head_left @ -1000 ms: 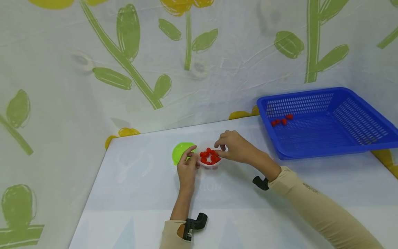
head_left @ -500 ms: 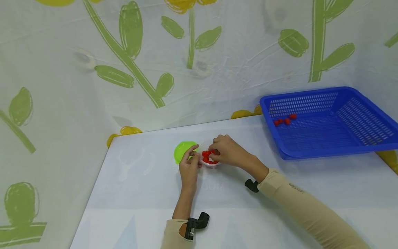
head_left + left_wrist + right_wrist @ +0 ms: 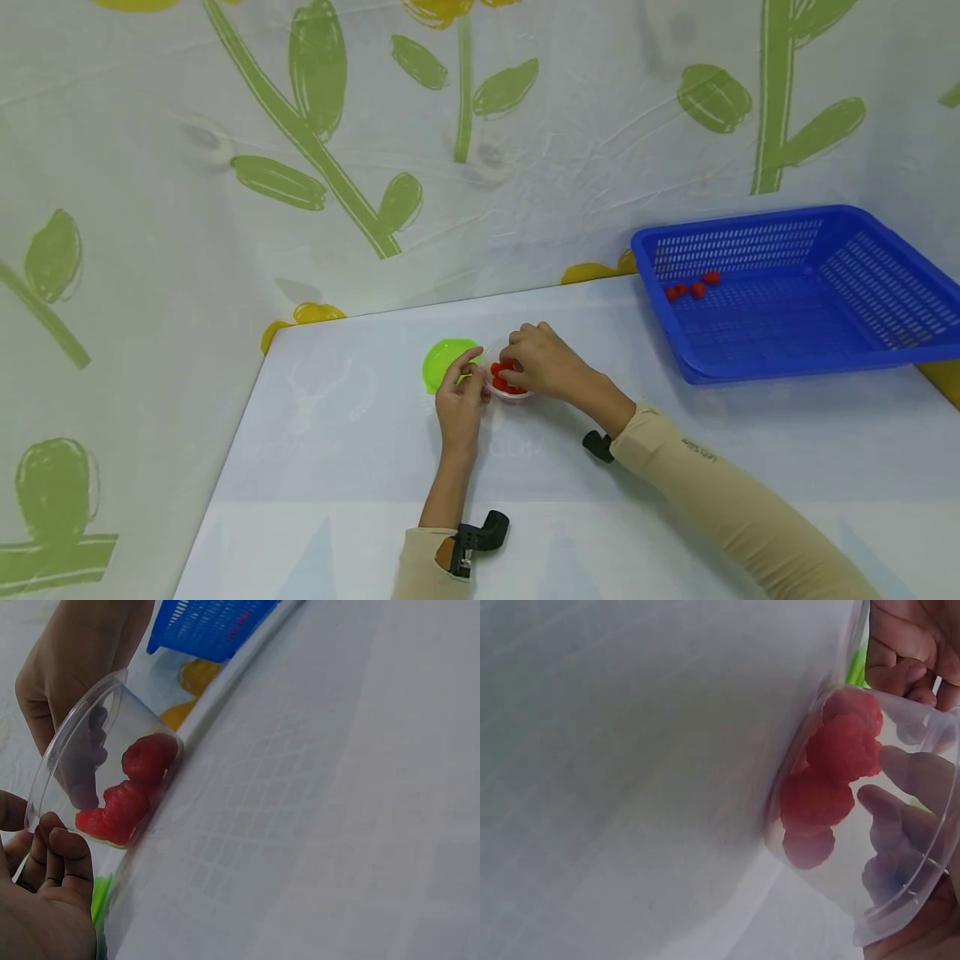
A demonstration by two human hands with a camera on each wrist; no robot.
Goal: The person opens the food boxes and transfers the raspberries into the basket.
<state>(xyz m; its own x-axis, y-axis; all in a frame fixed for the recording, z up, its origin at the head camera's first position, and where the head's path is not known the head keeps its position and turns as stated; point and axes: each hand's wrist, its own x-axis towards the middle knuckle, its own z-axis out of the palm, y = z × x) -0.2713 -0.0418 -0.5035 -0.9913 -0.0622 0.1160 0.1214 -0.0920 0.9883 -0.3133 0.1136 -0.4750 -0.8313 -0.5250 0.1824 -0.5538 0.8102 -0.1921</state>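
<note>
A clear plastic cup (image 3: 512, 399) stands on the white table with several raspberries (image 3: 816, 801) at its bottom. My left hand (image 3: 459, 408) holds the cup's near left side, its curled fingertips at the rim in the left wrist view and the index finger stretched out. From the right, my right hand (image 3: 549, 363) reaches over the rim and down into the cup. In the right wrist view two of its fingers show through the clear wall, one tip right at a raspberry; I cannot tell whether it pinches one. Behind the left fingers lies a lime-green dish-like piece (image 3: 444, 358).
A blue slotted plastic basket (image 3: 795, 367) stands at the back right, with several red berries (image 3: 698, 290) in its left end. Behind the table hangs a white sheet (image 3: 585, 167) printed with green leaves and yellow flowers. Both forearms wear beige sleeves and black wrist devices (image 3: 483, 533).
My right hand has moved left from the cup's right rim to over and into the cup. The left hand has stayed at the cup. The head view has shifted slightly.
</note>
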